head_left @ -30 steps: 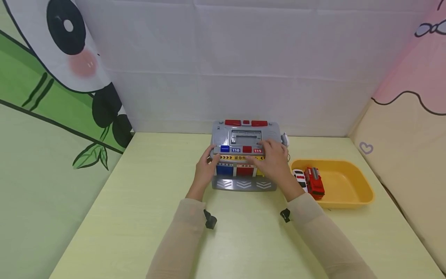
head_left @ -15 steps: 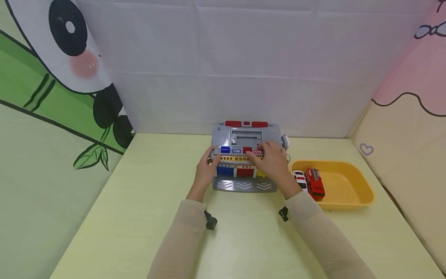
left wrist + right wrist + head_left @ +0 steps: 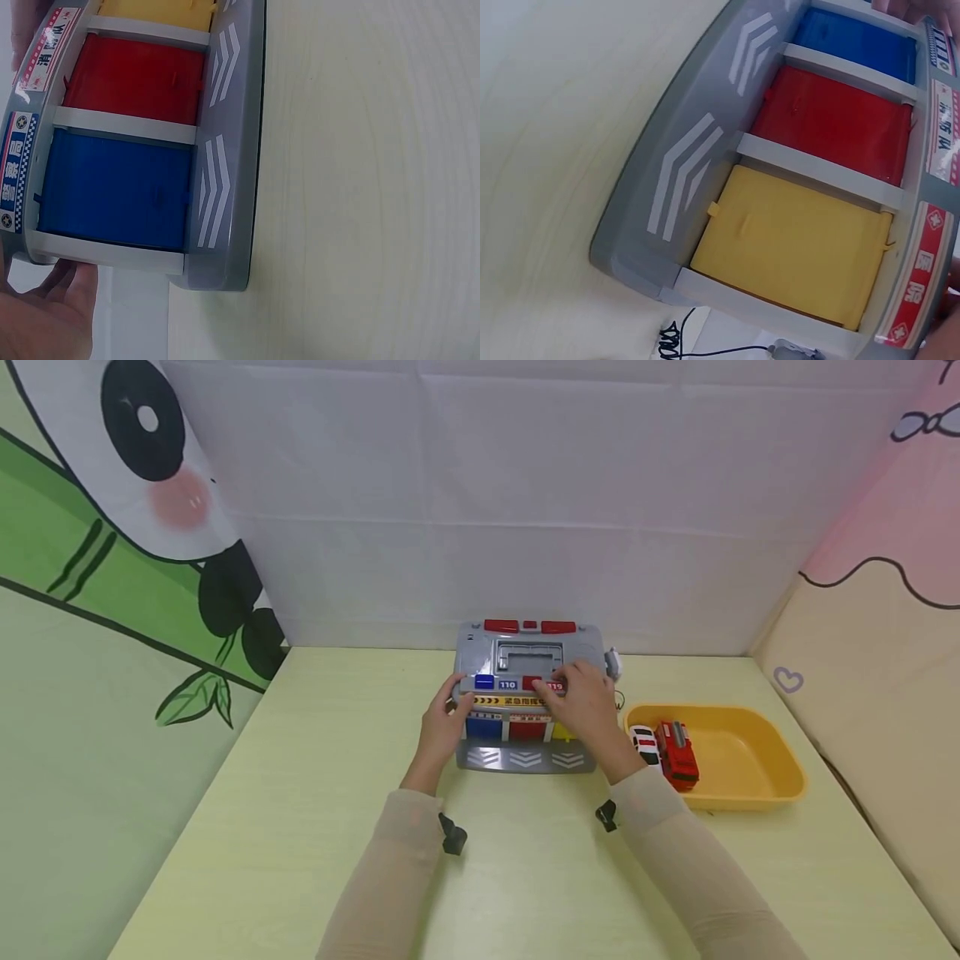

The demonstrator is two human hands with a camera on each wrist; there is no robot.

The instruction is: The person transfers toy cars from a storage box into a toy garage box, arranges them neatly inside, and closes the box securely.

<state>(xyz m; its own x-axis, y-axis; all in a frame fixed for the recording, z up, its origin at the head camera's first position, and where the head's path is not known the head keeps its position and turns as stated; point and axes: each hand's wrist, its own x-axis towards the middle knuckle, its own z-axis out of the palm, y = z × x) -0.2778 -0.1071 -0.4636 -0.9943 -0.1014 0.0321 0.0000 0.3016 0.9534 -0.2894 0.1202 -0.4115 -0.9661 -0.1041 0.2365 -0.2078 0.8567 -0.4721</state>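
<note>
A grey toy emergency garage (image 3: 480, 652) stands against the back wall in the head view. It has blue, red and yellow doors, all closed, and a grey ramp (image 3: 225, 180) along its front. My left hand (image 3: 442, 727) grips its left side, thumb on the front and fingers around the edge. My right hand (image 3: 591, 706) lies over the right part of the top, its thumb touching the red button (image 3: 528, 681) beside the 119 label. The yellow door (image 3: 795, 244) shows fully in the right wrist view; the right hand is mostly out of that frame.
A yellow tray (image 3: 738, 760) sits to the right, holding a white toy car (image 3: 645, 745) and a red toy fire truck (image 3: 677, 756). A grey handset (image 3: 613, 664) hangs on the garage's right side, with a dark coiled cord (image 3: 670, 341) below.
My right hand has shifted slightly left, and its thumb has risen from the yellow strip onto the red button. The left hand and the garage stay in place.
</note>
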